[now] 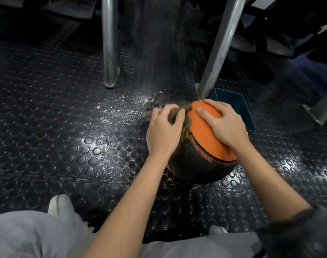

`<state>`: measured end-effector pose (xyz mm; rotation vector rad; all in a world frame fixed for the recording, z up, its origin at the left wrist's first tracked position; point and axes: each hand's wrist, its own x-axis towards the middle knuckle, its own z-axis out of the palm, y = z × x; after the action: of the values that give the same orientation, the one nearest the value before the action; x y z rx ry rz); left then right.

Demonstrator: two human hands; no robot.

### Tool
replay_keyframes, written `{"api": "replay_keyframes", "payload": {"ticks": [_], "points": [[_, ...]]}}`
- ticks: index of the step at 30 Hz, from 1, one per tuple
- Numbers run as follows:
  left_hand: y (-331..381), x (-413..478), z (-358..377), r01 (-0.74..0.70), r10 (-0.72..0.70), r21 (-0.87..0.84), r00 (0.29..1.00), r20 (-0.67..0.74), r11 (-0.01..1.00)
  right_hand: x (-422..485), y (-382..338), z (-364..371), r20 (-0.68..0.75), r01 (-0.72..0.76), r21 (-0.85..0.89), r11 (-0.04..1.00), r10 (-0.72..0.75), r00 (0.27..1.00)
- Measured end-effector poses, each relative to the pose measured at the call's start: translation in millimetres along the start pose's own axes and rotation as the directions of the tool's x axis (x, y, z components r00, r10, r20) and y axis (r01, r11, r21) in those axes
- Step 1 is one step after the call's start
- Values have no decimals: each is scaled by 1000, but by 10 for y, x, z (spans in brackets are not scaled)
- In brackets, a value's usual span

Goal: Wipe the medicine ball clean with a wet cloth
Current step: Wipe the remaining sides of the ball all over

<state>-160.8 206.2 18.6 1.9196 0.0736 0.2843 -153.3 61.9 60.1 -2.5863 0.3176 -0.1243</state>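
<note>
You wear light grey trousers (19, 237), white shoes (60, 203) and a dark sleeve (300, 233), blurred in view, that ends near your right elbow, leaving both forearms (138, 198) bare.

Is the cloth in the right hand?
No, the left hand grips the cloth; the right hand rests bare on the ball.

Tray (239, 107) lies behind ball (201, 157), beside pole (216, 58).

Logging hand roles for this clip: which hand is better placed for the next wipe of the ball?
Left. The left hand grips the cloth against the medicine ball, ready to rub. The right hand lies flat on the orange panel, without cloth, likely steadying it.
</note>
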Motion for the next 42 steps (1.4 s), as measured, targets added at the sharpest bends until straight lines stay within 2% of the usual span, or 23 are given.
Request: {"api": "replay_keyframes", "payload": {"ticks": [2,4,7,8,10,13,16,18,21,23,25,29,32,34,37,39,42], "points": [[-33,-279,18,-40,39,-13,995,-88,999,47,-41,-2,-12,-58,27,998,58,998],[-88,-525,48,-81,75,-54,992,-105,995,73,-71,-18,-15,-89,36,995,90,996],[-125,-684,92,-180,170,-63,976,-139,982,59,-51,-40,-15,-71,48,996,72,997],[-104,-620,82,-174,164,-61,976,-147,983,42,-38,-46,-20,-63,49,997,64,998],[-90,-295,75,-77,70,-32,984,-162,997,20,-19,-51,-37,-60,59,996,62,997],[-165,316,66,121,-118,45,990,-78,992,-42,15,-19,-74,-62,82,995,68,995],[-182,428,93,123,-124,44,992,15,991,-46,27,-10,-103,-108,105,989,119,988],[-162,210,104,73,-73,-9,997,-8,997,-19,19,-8,-108,-130,109,986,142,984],[-145,-334,134,-104,84,-95,977,-195,990,28,-40,-11,-88,-128,100,987,137,987],[-163,-626,191,-207,176,-90,945,-274,974,46,-85,-18,-79,-115,81,990,121,989],[-196,-693,209,-225,197,-59,933,-301,973,15,-129,9,-69,-77,45,996,80,994],[-97,-244,48,-70,59,-29,956,-286,997,-108,-204,80,-111,-39,-19,999,36,993],[-153,366,-50,150,-151,-18,980,-127,988,-228,-243,153,-141,-8,-67,998,-2,990],[-189,507,-76,194,-195,-17,979,-51,981,-272,-243,164,-146,-6,-65,998,-4,989],[-179,142,-47,129,-143,-116,981,-129,985,-186,-235,105,-130,-53,7,999,53,990],[-167,-318,-8,8,-43,-174,979,-198,985,-106,-233,61,-103,-64,35,997,68,992],[-112,-836,105,-115,91,-138,981,-172,984,-24,-180,2,-75,-52,61,997,57,996]]}}
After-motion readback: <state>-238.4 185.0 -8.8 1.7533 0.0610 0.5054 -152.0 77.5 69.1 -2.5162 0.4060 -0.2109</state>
